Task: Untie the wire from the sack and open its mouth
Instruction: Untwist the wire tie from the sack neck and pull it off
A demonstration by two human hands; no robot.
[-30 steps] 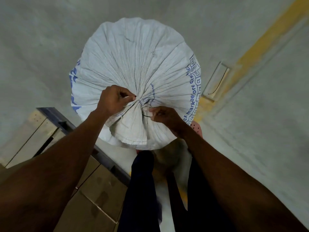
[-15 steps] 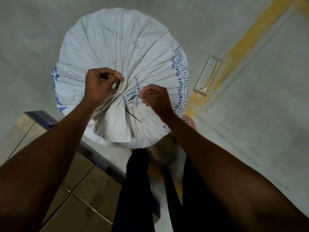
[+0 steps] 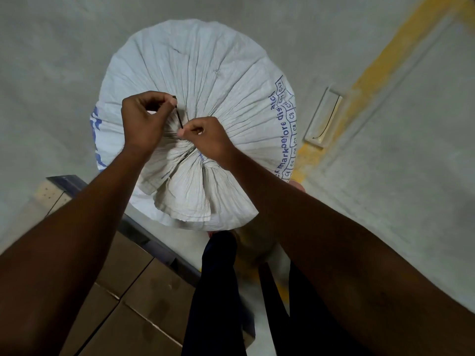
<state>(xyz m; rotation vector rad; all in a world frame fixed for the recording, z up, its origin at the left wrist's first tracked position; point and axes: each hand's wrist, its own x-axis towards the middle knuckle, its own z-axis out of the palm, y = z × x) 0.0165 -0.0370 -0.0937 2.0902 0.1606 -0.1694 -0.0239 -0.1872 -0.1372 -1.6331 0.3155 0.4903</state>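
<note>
A thin black wire (image 3: 179, 118) runs near-to-far between pinching left hand (image 3: 144, 122) and right hand (image 3: 208, 140), above the white woven sack (image 3: 205, 80)'s still-gathered neck.

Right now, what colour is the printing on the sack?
Blue lettering on the white sack, clearest in the head view.

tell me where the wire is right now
In the head view the wire is stretched between the left hand and right hand, above the sack and its gathered neck.
</note>
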